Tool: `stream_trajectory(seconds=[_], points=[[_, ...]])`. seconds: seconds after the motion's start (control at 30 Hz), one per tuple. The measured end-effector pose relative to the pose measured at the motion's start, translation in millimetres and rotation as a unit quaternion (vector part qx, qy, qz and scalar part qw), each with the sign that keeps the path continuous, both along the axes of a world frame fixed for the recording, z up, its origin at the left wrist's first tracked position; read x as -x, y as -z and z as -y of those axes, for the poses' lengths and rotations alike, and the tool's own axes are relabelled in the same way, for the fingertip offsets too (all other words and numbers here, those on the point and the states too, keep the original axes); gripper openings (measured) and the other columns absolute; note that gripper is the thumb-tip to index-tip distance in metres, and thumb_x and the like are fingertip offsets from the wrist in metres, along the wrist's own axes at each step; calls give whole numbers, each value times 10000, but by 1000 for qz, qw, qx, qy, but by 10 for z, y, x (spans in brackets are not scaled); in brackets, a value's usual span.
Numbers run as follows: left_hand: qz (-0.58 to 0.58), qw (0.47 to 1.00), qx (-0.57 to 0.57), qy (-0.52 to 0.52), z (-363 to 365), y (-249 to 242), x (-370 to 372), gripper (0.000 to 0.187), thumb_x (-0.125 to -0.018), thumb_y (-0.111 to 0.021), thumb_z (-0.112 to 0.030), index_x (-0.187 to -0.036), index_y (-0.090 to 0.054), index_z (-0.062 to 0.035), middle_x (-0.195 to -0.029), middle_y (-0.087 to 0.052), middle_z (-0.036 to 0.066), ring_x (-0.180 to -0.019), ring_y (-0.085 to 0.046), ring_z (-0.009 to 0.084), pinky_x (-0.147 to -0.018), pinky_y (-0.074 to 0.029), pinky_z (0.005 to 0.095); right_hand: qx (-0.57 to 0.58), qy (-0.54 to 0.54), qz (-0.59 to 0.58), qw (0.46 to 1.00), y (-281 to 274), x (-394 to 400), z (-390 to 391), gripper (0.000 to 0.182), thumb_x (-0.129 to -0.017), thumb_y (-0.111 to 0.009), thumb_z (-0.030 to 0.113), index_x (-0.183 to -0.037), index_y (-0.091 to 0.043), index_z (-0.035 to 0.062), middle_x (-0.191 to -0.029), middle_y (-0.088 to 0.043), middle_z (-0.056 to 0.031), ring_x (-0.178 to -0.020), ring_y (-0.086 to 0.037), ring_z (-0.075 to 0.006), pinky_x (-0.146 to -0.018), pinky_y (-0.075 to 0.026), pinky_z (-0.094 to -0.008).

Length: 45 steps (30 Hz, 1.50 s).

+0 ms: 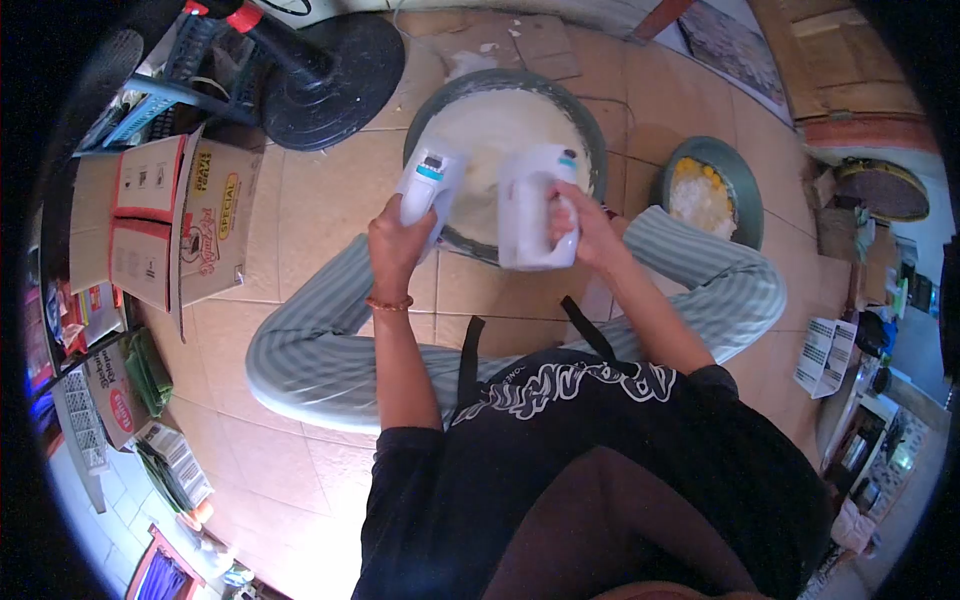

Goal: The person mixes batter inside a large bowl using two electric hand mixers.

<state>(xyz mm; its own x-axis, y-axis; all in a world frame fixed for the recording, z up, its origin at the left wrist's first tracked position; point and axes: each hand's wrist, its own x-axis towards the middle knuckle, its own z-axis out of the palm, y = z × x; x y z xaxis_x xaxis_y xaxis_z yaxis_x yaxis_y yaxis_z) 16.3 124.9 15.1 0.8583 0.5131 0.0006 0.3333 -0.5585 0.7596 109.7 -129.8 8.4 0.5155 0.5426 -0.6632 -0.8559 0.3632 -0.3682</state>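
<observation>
A black shirt [560, 430] is nearest. The left hand [395, 242] closes around 1 mixer [430, 183], the right hand [592, 232] around another mixer [530, 215], over batter [500, 118] in the far basin [591, 128]; careless tilting could splash it out.

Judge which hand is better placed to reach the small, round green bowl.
Probably the right hand: it's nearer that bowl than the left hand, though it's gripping a white plastic mixer.
</observation>
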Motion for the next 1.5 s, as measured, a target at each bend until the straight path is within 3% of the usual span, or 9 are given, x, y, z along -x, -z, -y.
stream_trajectory(seconds=[0.37,0.6,0.8,0.93,1.1,1.2,1.3,1.4,1.5], points=[[-69,968,-73,229,284,-84,143,354,-637,-657,-233,-927,-596,-40,-721,-618,205,-703,-610,369,-633,-487,451,153,22,165,974,-32,-1087,517,174,-853,-582,258,-820,-507,104,-588,-420,57,-428,-363,-33,-394,-332,-181],[-134,927,-28,351,743,-87,121,535,-654,-689,-275,-1099,-542,-17,-814,-621,208,-799,-602,364,-709,-475,434,312,-100,362,872,-41,-1788,46,221,-818,-617,307,-795,-517,112,-575,-431,58,-424,-378,-28,-382,-317,-178],[-156,906,-1,393,1022,-52,-1,495,-695,-663,-248,-1115,-513,-32,-854,-612,204,-803,-590,369,-699,-467,441,269,-249,430,825,-167,-2059,-646,323,-815,-607,398,-775,-546,84,-534,-430,45,-396,-369,-39,-371,-288,-188],[-137,909,41,392,1118,-14,14,502,-712,-656,-291,-1121,-504,-44,-848,-610,206,-801,-590,377,-690,-468,449,203,-415,401,791,-761,-1866,-1111,403,-792,-607,467,-748,-556,70,-529,-451,36,-384,-374,-46,-362,-282,-210],[-105,912,59,393,1221,68,52,522,-734,-649,-340,-1125,-491,-31,-847,-610,218,-803,-595,386,-685,-467,460,194,-584,433,659,-257,-2086,-1659,453,-736,-643,517,-748,-573,70,-542,-487,28,-383,-396,-55,-349,-281,-228],[-40,928,63,366,1287,110,91,365,-678,-656,-214,-923,-468,-19,-690,-600,202,-675,-607,378,-582,-474,471,189,-638,437,605,-270,-1893,-1939,448,-723,-657,513,-775,-598,72,-556,-508,21,-393,-412,-56,-362,-309,-233],[-41,925,92,367,1301,114,94,366,-695,-651,-224,-934,-461,-22,-691,-597,210,-685,-602,386,-594,-467,480,147,-735,423,509,-293,-1729,-2185,440,-710,-680,493,-849,-630,79,-614,-547,7,-456,-469,-69,-401,-370,-231],[-134,906,162,367,1288,58,88,564,-755,-647,-328,-1167,-458,9,-889,-606,248,-817,-594,399,-717,-474,459,104,-830,382,393,-318,-1466,-2368,450,-708,-686,486,-881,-636,73,-638,-562,-3,-502,-504,-87,-417,-394,-232],[-100,912,180,355,1296,140,118,584,-753,-656,-318,-1184,-446,15,-937,-598,255,-845,-590,401,-742,-474,453,50,-887,361,283,-255,-1181,-2453,443,-709,-685,480,-885,-643,75,-661,-582,-19,-531,-534,-112,-434,-418,-242]])
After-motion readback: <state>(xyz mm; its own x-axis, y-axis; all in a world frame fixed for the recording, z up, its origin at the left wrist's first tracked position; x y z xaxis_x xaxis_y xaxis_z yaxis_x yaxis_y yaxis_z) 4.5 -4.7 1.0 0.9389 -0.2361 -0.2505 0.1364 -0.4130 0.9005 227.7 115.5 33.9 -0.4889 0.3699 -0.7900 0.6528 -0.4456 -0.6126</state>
